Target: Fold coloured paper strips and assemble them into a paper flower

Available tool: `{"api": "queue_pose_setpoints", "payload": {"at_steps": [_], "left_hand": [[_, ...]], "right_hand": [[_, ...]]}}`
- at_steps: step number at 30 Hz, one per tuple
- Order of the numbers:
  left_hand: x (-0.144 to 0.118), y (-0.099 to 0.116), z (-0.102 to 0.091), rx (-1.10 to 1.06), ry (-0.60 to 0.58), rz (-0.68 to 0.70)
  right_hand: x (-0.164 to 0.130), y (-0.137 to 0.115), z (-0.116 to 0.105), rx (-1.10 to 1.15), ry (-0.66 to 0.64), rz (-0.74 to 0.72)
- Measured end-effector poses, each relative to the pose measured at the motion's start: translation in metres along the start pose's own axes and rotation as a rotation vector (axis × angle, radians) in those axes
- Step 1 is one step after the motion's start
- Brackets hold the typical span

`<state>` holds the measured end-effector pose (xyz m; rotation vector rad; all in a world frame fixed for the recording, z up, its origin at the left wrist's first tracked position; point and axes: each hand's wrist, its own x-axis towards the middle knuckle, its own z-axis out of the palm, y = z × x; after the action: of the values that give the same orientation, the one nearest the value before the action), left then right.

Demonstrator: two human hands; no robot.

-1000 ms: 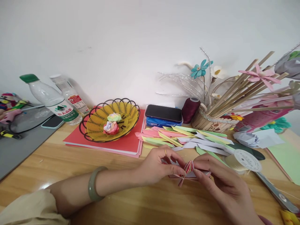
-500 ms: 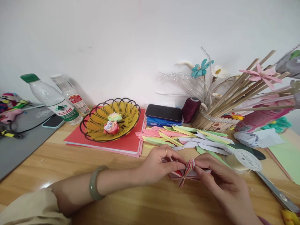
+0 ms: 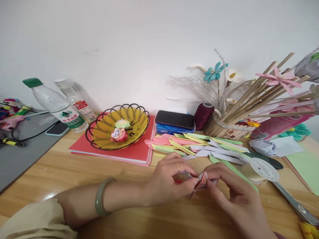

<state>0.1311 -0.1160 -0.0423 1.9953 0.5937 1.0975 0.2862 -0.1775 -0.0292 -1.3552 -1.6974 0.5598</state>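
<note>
Both my hands pinch a small folded bundle of pink, green and white paper strips just above the wooden table. My left hand, with a ring and a green bangle on the wrist, grips its left side. My right hand grips its right side with thumb and fingers. Most of the bundle is hidden between the fingers. A heap of loose folded paper strips lies right behind my hands.
A yellow wire basket with two paper roses stands on red card at the left. Two water bottles, a phone on a tissue pack, a maroon thread spool, a basket of sticks and paper flowers, a thread reel.
My hands have closed in on the paper bundle and squeezed it tighter and flatter; my left hand shifted slightly right and down over it.
</note>
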Motion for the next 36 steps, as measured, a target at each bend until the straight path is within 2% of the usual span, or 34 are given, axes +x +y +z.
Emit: {"api": "queue_pose_setpoints", "payload": {"at_steps": [13,16,24,28,31,36], "left_hand": [[-0.001,-0.007,-0.002,-0.116,-0.015,-0.041],[-0.002,-0.007,-0.001,-0.108,-0.01,-0.085],[-0.003,-0.003,-0.001,-0.115,0.005,-0.195],[-0.004,0.001,0.003,-0.031,0.037,-0.239],[-0.005,0.003,0.005,0.07,0.052,-0.197],[-0.006,0.002,0.007,0.183,0.079,-0.001]], "right_hand": [[-0.001,0.006,0.001,0.034,-0.044,0.082],[0.0,0.007,0.001,0.031,-0.051,0.099],[0.001,0.007,0.0,0.016,-0.06,0.084],[-0.001,0.009,0.001,-0.023,-0.041,0.021],[-0.001,0.01,0.004,-0.074,-0.002,-0.047],[-0.003,0.011,0.006,-0.154,0.054,-0.13]]}}
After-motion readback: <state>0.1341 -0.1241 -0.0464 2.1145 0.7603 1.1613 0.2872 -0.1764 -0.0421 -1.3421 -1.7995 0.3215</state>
